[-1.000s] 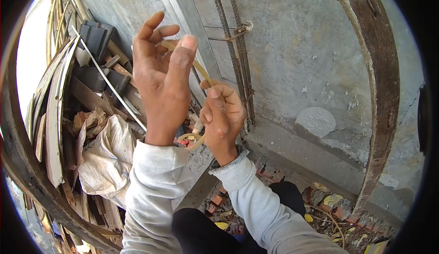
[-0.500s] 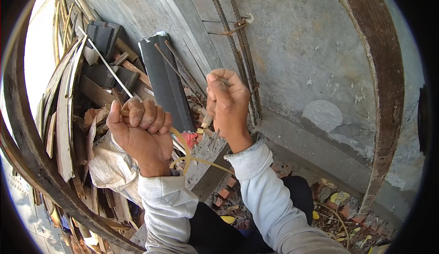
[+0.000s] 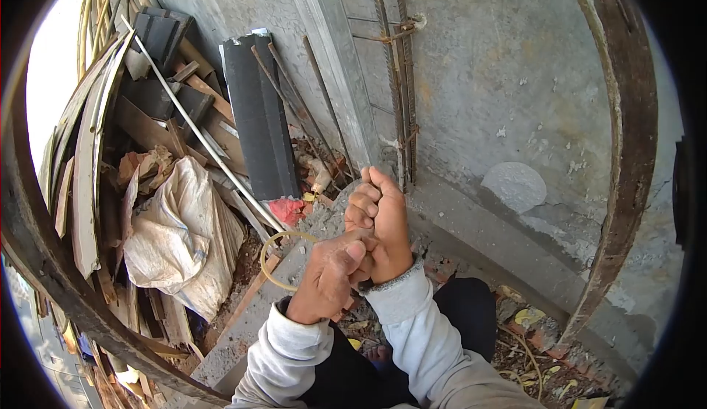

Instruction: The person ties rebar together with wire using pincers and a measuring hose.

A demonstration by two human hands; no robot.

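Observation:
My left hand (image 3: 331,275) is closed, with a thin yellowish hose (image 3: 264,259) running out of its grip in a round loop to the left. Its fingertips touch the inner side of my right wrist and palm. My right hand (image 3: 388,221) is curled shut, just above and right of the left one; whatever lies inside its fingers is hidden. Both hands are in front of the low concrete ledge (image 3: 471,221), below the upright ribbed steel bars (image 3: 394,77).
A grey plastered wall (image 3: 486,77) rises ahead. Curved wooden pieces stand at the right (image 3: 635,114) and left (image 3: 51,276). On the left lie a white sack (image 3: 184,236), a dark grey panel (image 3: 254,114), a white rod (image 3: 177,103) and scrap boards (image 3: 88,166).
My left hand has moved right and down to meet my right hand, turning over. The right hand has lowered. The hose loop now hangs left of the hands. The view has shifted slightly.

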